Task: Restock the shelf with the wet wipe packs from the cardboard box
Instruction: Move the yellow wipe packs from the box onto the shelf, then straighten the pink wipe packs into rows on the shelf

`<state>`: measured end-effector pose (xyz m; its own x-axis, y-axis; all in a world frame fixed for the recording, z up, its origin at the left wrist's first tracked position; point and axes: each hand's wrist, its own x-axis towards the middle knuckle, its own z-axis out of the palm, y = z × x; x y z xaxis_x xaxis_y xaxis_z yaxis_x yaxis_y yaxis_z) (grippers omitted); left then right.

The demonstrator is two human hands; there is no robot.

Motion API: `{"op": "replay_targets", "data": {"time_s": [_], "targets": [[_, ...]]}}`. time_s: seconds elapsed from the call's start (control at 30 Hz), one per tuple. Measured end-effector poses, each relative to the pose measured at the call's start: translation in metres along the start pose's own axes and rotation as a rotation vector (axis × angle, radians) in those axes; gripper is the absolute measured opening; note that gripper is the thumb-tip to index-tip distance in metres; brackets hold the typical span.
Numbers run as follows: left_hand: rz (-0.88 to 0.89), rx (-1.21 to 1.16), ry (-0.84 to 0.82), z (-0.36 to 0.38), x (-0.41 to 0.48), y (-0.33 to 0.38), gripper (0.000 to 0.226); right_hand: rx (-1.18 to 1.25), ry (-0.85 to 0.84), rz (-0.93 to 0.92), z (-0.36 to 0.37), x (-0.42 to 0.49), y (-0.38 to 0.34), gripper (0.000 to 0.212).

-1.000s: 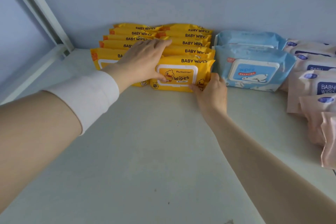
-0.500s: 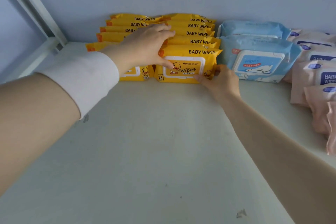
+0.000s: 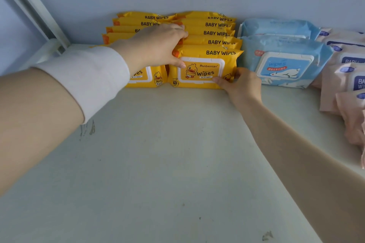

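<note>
Two rows of yellow baby wipe packs stand against the back wall of the shelf (image 3: pixel 177 154). The front right yellow pack (image 3: pixel 205 69) shows a duck on its lid. My left hand (image 3: pixel 156 45) reaches over the rows, fingers curled over that pack's top left corner and thumb on its front. My right hand (image 3: pixel 241 85) pinches its lower right corner, thumb on the front. My left hand partly hides the front left yellow pack (image 3: pixel 146 77). The cardboard box is out of view.
Two light blue wipe packs (image 3: pixel 284 61) stand right of the yellow ones. Several pink packs (image 3: pixel 343 77) line the right edge. A white shelf post (image 3: pixel 29 2) slants at the upper left. The grey wall closes the back.
Both hands have stayed on the front right yellow pack, which now sits tighter against the row behind it. The view has shifted slightly towards the packs.
</note>
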<state>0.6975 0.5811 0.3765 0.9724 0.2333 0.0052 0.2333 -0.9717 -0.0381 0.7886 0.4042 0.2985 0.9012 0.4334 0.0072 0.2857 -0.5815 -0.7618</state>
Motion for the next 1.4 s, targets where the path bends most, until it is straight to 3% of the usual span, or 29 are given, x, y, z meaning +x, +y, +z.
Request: {"op": "replay_targets", "data": {"time_s": [0.4,0.57,0.73,0.87,0.97,1.13,1.3,1.4], "targets": [[-0.01,-0.064,-0.005,0.004,0.005,-0.003,0.082,-0.032,0.085,-0.008,0.013,0.006,0.005,0.05],[-0.046,0.098,-0.054,-0.002,0.0,0.012,0.072,-0.108,-0.001,0.02,0.003,0.002,-0.002,0.055],[-0.011,0.309,-0.024,-0.016,-0.01,0.058,0.073,-0.515,-0.234,-0.093,-0.048,0.003,-0.009,0.06],[0.085,0.322,0.031,-0.034,-0.016,0.101,0.054,-0.838,-0.375,-0.309,-0.115,-0.005,-0.006,0.061],[0.012,0.265,-0.125,-0.042,-0.016,0.138,0.05,-0.997,-0.434,-0.352,-0.159,-0.01,0.007,0.059],[-0.057,0.229,-0.427,-0.033,-0.009,0.201,0.06,-1.106,-0.377,-0.358,-0.202,-0.009,0.036,0.054],[-0.095,0.22,-0.498,-0.023,0.002,0.223,0.06,-1.109,-0.315,-0.314,-0.212,-0.006,0.057,0.047],[-0.109,0.312,-0.425,-0.018,0.013,0.217,0.053,-1.093,-0.313,-0.295,-0.205,0.001,0.063,0.042]]}}
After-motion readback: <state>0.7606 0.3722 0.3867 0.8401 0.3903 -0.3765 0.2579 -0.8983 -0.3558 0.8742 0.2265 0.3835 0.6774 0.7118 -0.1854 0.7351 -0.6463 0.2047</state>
